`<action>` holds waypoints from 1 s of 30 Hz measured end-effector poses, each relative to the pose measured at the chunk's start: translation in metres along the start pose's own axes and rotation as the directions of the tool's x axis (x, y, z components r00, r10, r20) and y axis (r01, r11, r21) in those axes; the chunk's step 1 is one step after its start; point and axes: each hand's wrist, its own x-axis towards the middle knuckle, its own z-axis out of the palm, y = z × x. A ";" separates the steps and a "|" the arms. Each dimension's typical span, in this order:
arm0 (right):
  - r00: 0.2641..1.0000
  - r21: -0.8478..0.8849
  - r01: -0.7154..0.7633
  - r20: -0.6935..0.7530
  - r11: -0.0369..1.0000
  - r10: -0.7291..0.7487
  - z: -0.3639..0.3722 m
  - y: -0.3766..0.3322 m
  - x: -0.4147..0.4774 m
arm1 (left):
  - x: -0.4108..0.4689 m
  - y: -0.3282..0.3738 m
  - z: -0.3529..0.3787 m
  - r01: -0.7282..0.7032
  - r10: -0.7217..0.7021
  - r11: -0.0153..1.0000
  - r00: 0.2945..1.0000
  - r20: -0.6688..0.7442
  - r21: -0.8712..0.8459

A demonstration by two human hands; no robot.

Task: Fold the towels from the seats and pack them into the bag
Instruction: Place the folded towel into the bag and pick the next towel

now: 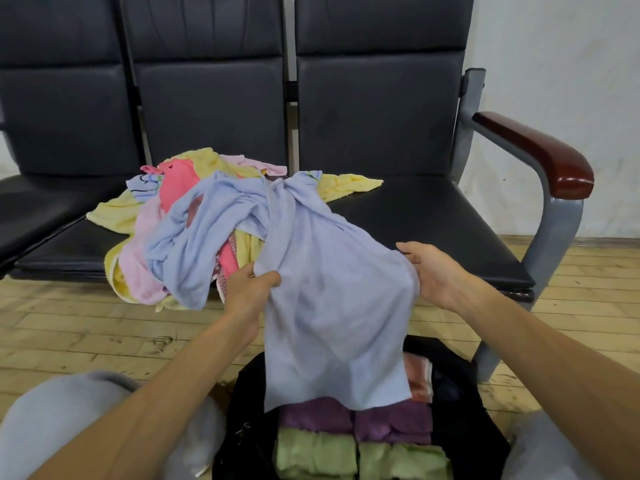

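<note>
Towels lie in a messy pile [194, 216] on the black seats [415, 216]. One blue towel [332, 306] is held up in both hands. Its far end rests on the pile, and its near end hangs down over the open bag [457, 382] on the floor. The left hand [249, 289] pinches one side of it with curled fingers and thumb. The right hand [429, 271] holds the other side, with its fingers tucked into the cloth. Inside the bag, purple towels [353, 420] and green towels [346, 455] sit folded in neat rows. I think this is the start of folding the blue one. Next, the hands need to pull it free of the pile, spread it flat, and bring its edges together neatly.
</note>
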 end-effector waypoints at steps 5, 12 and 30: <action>0.998 -0.334 -0.010 0.053 0.942 0.030 0.004 -0.003 -0.004 | 0.005 0.006 -0.011 0.161 -0.148 0.981 0.983 0.110 -0.112; 0.996 -0.177 0.089 0.013 0.980 -0.088 0.002 -0.007 -0.002 | 0.008 0.006 -0.018 0.101 -0.097 0.995 0.986 0.132 -0.026; 0.813 -0.263 0.450 -0.274 0.854 -0.513 -0.035 -0.036 -0.022 | 0.020 0.038 -0.038 -0.317 0.315 0.948 0.943 -0.104 -0.002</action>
